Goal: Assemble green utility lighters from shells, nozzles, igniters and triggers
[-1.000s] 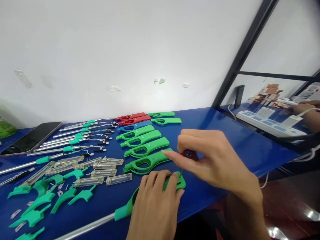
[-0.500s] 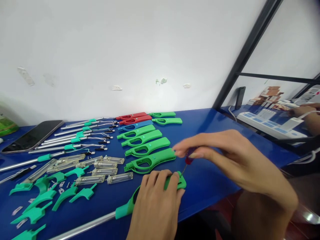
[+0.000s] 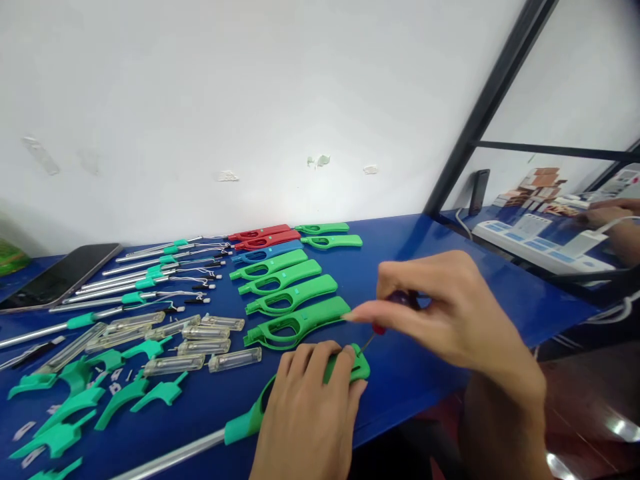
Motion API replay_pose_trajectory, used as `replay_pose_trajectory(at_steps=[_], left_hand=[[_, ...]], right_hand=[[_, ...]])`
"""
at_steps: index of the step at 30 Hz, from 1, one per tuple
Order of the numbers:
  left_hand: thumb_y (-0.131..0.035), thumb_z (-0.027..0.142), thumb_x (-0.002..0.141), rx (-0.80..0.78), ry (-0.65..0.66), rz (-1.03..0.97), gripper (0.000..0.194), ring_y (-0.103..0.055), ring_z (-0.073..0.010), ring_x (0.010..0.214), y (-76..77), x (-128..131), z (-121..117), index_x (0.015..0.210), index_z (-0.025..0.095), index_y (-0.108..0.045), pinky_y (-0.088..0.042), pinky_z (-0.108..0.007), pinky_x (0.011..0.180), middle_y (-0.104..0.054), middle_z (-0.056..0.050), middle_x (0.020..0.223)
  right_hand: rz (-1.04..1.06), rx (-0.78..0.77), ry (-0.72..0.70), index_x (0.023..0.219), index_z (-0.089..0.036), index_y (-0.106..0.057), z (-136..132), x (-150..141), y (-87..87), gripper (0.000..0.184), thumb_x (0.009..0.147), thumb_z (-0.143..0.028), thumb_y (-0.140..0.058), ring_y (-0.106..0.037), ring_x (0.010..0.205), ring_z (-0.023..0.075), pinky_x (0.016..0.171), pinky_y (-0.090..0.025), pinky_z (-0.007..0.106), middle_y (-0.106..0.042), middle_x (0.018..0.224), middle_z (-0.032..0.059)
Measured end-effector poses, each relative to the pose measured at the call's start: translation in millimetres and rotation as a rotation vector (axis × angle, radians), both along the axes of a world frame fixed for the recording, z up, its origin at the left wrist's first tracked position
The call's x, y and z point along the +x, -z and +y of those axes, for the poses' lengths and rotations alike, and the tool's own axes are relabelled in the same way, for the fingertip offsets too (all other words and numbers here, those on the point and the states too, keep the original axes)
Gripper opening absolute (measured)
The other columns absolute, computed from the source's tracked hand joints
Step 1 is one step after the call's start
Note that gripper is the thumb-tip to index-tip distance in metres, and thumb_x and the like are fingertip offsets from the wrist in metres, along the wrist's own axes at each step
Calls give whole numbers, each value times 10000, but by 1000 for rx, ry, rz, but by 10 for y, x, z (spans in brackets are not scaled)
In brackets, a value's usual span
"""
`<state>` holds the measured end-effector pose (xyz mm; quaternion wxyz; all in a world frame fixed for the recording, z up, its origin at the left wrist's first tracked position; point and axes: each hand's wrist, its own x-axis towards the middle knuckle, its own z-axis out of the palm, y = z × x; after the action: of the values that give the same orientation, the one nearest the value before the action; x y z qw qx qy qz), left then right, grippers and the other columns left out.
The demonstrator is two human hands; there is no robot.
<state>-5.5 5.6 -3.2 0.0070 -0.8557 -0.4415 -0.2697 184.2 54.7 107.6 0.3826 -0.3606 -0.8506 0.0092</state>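
Note:
A green long-necked lighter (image 3: 361,368) lies on the blue table, its metal tube (image 3: 173,457) pointing to the lower left. My left hand (image 3: 309,407) is wrapped over its handle and presses it down, hiding most of the body. My right hand (image 3: 445,313) is closed round the dark handle of a screwdriver (image 3: 380,329) with a red collar. The screwdriver's thin shaft slants down to the handle's end, where its tip touches the green plastic. Just beyond my left hand lies a green lighter shell (image 3: 300,321).
Red, blue and green shells (image 3: 265,237) are lined up behind. Metal tubes with wires (image 3: 107,300), clear fuel tanks (image 3: 235,360) and green triggers (image 3: 163,392) spread leftward, near a phone (image 3: 63,273). A power strip (image 3: 540,248) and another person's hand (image 3: 607,215) are beyond the black frame (image 3: 463,150).
My right hand has turned about the screwdriver, with its wrist lower and its fingers curled more tightly. My left hand stays on the lighter. The whole view has shifted slightly.

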Motion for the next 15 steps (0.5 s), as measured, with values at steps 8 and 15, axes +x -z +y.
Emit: replay_pose_trajectory(at_steps=[8, 15], left_hand=[[-516, 236, 1084, 0, 23, 13, 244, -698, -287, 1038, -3, -3, -12, 1318, 227, -585, -582, -493, 832, -723, -52, 1185], [-482, 205, 1082, 5, 35, 42, 261, -694, -315, 1070, 1, 1, -2, 1327, 213, -570, -591, -507, 832, -710, -73, 1182]], right_hand=[[-53, 220, 65, 547, -202, -458, -20, -224, 88, 569, 1100, -311, -528, -295, 512, 103, 568, -277, 329, -398, 509, -48], [304, -181, -349, 972, -212, -714, -34, -263, 245, 213, 1092, -198, -540, -674, 738, 108, 670, -519, 234, -738, 886, -6]])
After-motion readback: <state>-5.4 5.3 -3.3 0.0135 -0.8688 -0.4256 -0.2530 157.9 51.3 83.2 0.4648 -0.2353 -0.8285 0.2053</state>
